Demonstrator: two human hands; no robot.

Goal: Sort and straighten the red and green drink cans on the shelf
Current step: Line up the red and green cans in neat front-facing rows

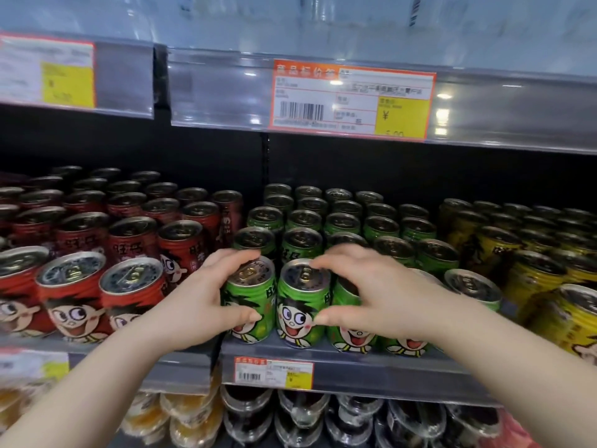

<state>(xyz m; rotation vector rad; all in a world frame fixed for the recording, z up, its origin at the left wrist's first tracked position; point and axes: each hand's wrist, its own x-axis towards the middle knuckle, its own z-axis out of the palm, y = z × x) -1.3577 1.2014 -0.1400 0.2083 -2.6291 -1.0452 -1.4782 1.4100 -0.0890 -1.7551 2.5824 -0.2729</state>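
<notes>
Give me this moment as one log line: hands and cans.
left hand grips front-left green can | right hand grips next green can | both upright at shelf edge | red cans to the left, untouched

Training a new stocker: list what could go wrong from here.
1. The leftmost green can in the left hand and the next green can in the right hand stand at the shelf edge; a slip could drop one.
2. Tight packing: twisting them may skew the neighbouring red can.
</notes>
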